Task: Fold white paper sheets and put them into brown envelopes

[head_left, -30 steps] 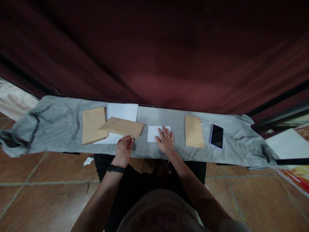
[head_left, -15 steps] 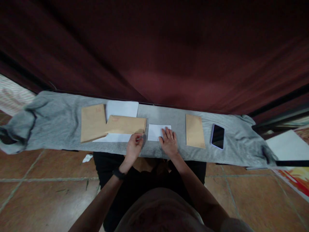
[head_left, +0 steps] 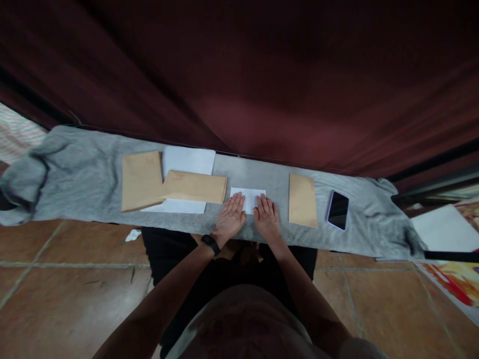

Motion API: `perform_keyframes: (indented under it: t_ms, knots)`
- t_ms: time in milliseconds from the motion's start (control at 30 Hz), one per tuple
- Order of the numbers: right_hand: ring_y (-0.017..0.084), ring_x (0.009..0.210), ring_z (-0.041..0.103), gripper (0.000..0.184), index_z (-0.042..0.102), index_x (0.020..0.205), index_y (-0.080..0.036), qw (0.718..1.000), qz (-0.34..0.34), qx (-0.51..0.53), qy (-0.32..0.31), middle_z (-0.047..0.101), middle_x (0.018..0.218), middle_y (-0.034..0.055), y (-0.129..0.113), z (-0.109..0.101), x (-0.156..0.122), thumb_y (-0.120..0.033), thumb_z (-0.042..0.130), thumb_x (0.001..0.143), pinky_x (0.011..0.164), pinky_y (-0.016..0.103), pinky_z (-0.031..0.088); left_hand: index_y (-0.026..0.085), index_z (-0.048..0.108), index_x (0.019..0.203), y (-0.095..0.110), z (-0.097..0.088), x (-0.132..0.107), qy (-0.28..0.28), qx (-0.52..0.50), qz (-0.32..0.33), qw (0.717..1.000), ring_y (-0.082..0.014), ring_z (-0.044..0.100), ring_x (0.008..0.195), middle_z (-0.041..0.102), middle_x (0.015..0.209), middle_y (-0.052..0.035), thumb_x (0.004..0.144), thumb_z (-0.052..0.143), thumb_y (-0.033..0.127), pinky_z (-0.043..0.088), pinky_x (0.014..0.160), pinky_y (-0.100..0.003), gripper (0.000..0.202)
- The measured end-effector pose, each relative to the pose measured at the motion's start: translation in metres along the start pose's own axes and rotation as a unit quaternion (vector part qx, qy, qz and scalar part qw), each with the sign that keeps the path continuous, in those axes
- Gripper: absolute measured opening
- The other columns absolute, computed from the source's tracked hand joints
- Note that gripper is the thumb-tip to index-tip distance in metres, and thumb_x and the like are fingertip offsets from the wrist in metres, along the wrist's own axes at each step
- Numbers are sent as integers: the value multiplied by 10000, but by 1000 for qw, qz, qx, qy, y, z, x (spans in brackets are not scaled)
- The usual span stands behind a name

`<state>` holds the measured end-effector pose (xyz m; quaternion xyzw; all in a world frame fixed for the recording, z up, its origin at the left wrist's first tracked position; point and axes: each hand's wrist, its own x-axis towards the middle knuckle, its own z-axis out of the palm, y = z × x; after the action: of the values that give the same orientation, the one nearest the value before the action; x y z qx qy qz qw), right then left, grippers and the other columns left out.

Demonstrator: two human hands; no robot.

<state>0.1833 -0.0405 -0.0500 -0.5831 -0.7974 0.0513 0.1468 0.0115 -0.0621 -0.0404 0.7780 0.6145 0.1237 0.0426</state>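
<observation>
A small folded white sheet of paper [head_left: 249, 200] lies on the grey cloth in front of me. My left hand [head_left: 231, 214] rests flat on its left part, fingers stretched out. On the right part lies my right hand [head_left: 266, 215], also flat with its fingers extended. Both palms cover the near corners of the paper. To the left, a brown envelope [head_left: 196, 186] lies across larger white sheets [head_left: 189, 158], close to my left fingertips. Right of my right hand is a single brown envelope [head_left: 302, 200].
The grey cloth [head_left: 86, 174] covers a long narrow surface. More brown envelopes [head_left: 141, 180] lie at the left, and a phone [head_left: 338, 210] at the right. A dark red curtain [head_left: 239, 89] hangs behind. A crumpled white scrap [head_left: 133, 235] is on the tiled floor [head_left: 75, 299].
My left hand has moved right from beside the envelope onto the white paper, its curled fingers now stretched flat. My right hand stays on the paper. The view has shifted slightly.
</observation>
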Motion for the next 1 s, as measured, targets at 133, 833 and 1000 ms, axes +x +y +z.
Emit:
perform_keyframes:
  t_ms: [133, 833, 1000]
  knots:
    - [312, 1515, 372, 535, 427, 1578, -105, 1000, 12, 4, 4, 402, 1646, 161, 8, 0, -2, -283, 359, 1078, 1243, 554, 254, 28, 358, 1580, 1, 1, 2, 9, 6, -9, 1000, -260, 210, 1594, 327, 1677, -183, 1026, 346, 259, 227, 1306, -460, 601]
    - [284, 1528, 373, 557, 385, 1601, -113, 999, -36, 4, -4, 383, 1654, 161, 9, 2, 5, -318, 383, 1083, 1252, 513, 276, 44, 338, 1596, -2, 3, 9, 10, -5, -5, 1000, -260, 226, 1591, 332, 1676, -180, 1055, 307, 329, 251, 1300, -465, 612]
    - [296, 1499, 413, 568, 402, 1584, -75, 1000, -16, 15, 20, 403, 1643, 162, 11, 0, 2, -335, 382, 1080, 1255, 497, 270, 35, 362, 1584, -8, -4, -15, 9, 17, 12, 1000, -263, 261, 1581, 353, 1663, -190, 1062, 320, 361, 277, 1289, -454, 616]
